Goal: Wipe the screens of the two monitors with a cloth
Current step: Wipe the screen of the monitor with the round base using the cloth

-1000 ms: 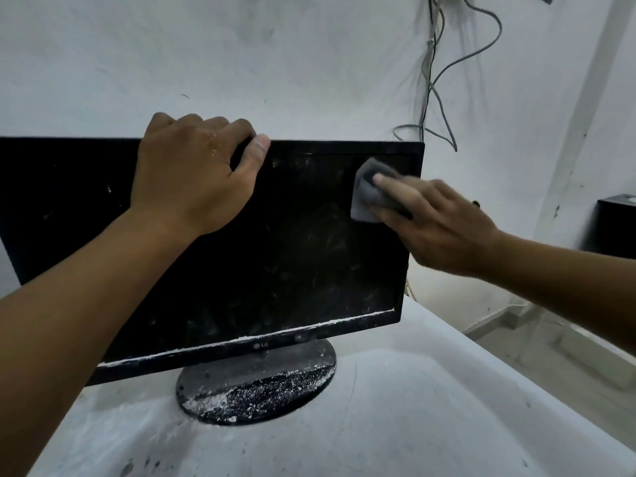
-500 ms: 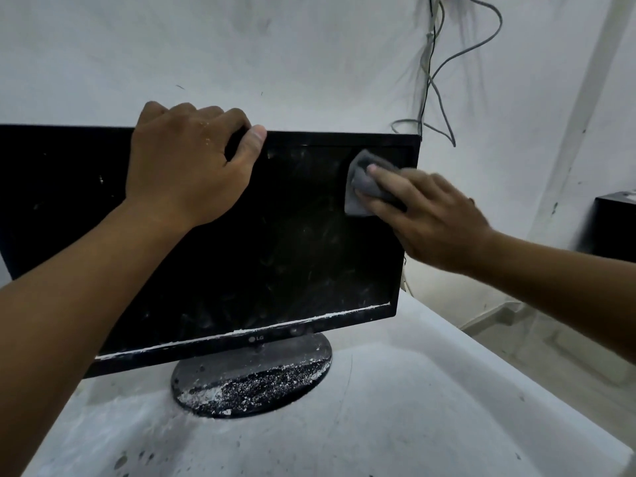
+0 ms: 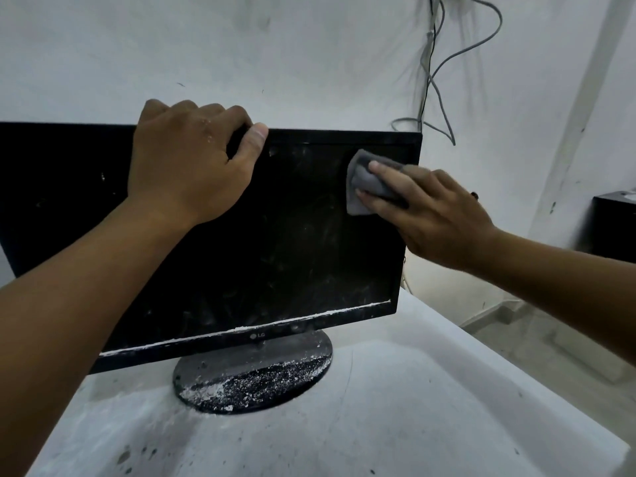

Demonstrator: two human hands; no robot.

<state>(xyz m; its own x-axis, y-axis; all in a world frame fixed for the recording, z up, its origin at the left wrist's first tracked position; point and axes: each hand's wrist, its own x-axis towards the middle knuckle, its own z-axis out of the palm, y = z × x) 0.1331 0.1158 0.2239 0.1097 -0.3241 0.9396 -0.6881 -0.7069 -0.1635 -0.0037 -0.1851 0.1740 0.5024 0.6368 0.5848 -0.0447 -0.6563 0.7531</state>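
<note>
A black LG monitor (image 3: 292, 242) with a dusty, smeared screen stands on a round base (image 3: 254, 366) flecked with white debris. My left hand (image 3: 189, 163) grips its top edge, fingers curled over the back and thumb on the front bezel. With straight fingers, my right hand (image 3: 437, 215) presses a folded grey cloth (image 3: 361, 191) against the upper right of the screen. A second black screen (image 3: 51, 187) shows at the far left, partly behind my left arm.
The monitors stand on a white, dusty table (image 3: 413, 407) against a white wall. Grey cables (image 3: 433, 80) hang down the wall above the monitor's right corner. A dark box (image 3: 616, 228) sits at the far right, with the floor beyond the table's right edge.
My right hand has slid the cloth slightly left and down on the screen. My left hand has kept its grip on the top edge.
</note>
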